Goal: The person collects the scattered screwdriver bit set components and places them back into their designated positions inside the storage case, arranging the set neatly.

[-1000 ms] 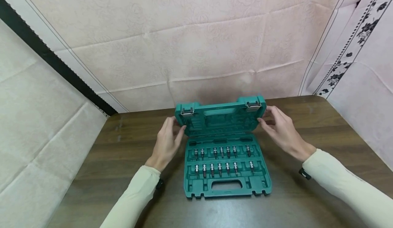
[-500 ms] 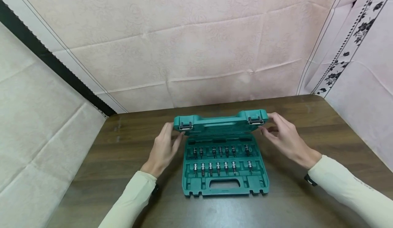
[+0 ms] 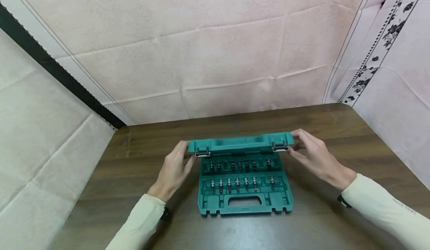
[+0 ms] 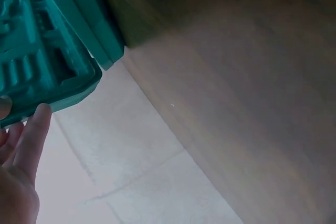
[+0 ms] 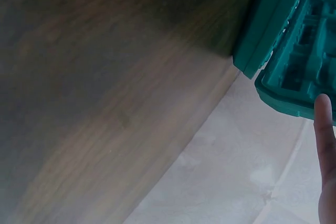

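Note:
A green plastic bit socket case lies on the table with its lid tilted partway down over the back of the base. Two rows of metal bit sockets sit in the base's slots. At the lid's left end, my left hand pinches the edge between thumb and fingers. My right hand pinches the opposite end in the same way. Two metal latches hang along the lid's front edge. Each wrist view shows a corner of the lid's moulded inside with fingers at its rim.
The case rests on a brown wood-grain table. Pale patterned sheeting rises behind the table's back edge and along both sides.
Both hands have brought the lid down and forward, from standing nearly upright to leaning over the base. The base has stayed put on the table.

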Action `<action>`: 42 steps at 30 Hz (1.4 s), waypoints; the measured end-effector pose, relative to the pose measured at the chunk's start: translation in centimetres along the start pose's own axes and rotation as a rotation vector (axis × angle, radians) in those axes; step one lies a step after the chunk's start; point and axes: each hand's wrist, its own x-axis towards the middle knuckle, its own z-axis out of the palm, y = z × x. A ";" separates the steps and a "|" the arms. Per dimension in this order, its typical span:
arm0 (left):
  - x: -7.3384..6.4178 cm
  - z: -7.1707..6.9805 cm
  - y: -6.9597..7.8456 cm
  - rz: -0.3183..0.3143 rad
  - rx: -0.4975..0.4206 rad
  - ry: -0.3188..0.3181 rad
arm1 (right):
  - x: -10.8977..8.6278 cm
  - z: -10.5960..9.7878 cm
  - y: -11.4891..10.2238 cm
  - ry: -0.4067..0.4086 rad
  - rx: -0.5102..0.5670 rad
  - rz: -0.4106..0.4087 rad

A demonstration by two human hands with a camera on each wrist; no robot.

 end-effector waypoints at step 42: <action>-3.1 -0.8 0.8 0.079 0.157 -0.214 | -3.1 0.8 -0.5 -0.168 -0.118 -0.235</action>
